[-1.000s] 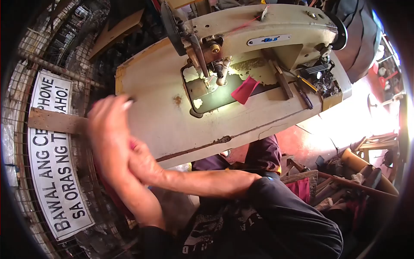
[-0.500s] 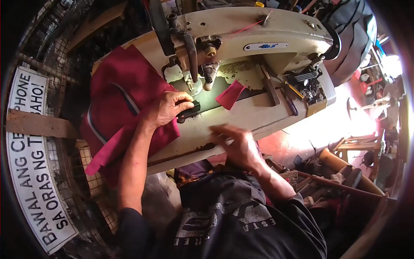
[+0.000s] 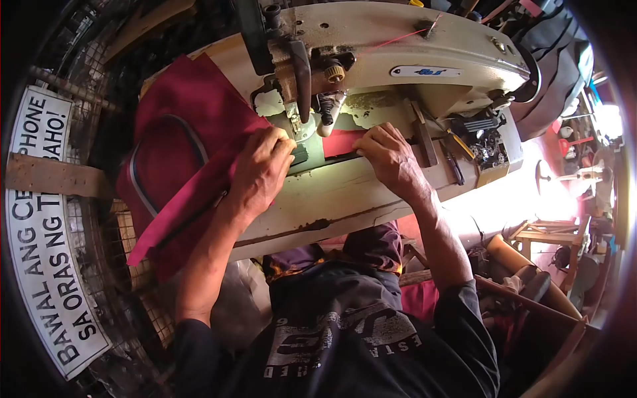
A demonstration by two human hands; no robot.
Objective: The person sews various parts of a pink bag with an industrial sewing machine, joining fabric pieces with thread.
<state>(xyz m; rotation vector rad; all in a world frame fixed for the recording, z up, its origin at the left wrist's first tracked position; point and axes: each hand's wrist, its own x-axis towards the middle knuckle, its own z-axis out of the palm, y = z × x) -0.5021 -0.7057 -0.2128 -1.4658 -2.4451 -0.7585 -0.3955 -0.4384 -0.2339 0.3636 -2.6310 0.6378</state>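
Note:
My left hand point(image 3: 264, 166) is closed, fingertips pinched, on the near edge of a large maroon fabric piece point(image 3: 199, 99) with a grey-and-white striped trim and a zipper. A short dark strip point(image 3: 300, 154) sticks out beside those fingertips, just below the needle area. My right hand point(image 3: 391, 159) pinches the right end of a small red fabric scrap point(image 3: 338, 142) lying on the machine bed. The sewing machine point(image 3: 371, 50) stands over both, its presser foot point(image 3: 296, 123) between and beyond my hands. What is under my left fingers is partly hidden.
Metal rulers or bars point(image 3: 424, 136), a yellow-handled tool point(image 3: 460, 143) and a box of small metal parts point(image 3: 488, 146) lie at the machine's right. A wire mesh with a white sign point(image 3: 53, 265) borders the left. A wooden stand point(image 3: 547, 232) is farther right.
My right hand has risen from the front edge of the machine to the red scrap and taken hold of it. My left hand stays at the maroon fabric, and the view has shifted slightly.

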